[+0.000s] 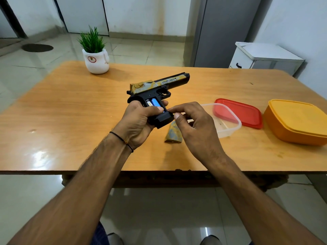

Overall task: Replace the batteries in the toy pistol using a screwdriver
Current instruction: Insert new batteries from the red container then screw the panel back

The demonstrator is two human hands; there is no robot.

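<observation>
A black and gold toy pistol (159,87) is held above the wooden table (70,112), barrel pointing to the far right. My left hand (137,121) grips its handle from the left. The battery bay in the grip stands uncovered, and a blue battery (155,102) and a white one (149,103) show inside. My right hand (192,126) is at the base of the grip, index fingertip and thumb touching its lower edge. The removed grip cover (172,134) lies on the table just under my hands. No screwdriver is in sight.
A clear plastic box (228,126) sits right of my hands, its red lid (247,112) leaning behind it. An orange lidded container (299,121) stands at the far right. A potted plant (95,57) is at the back left edge.
</observation>
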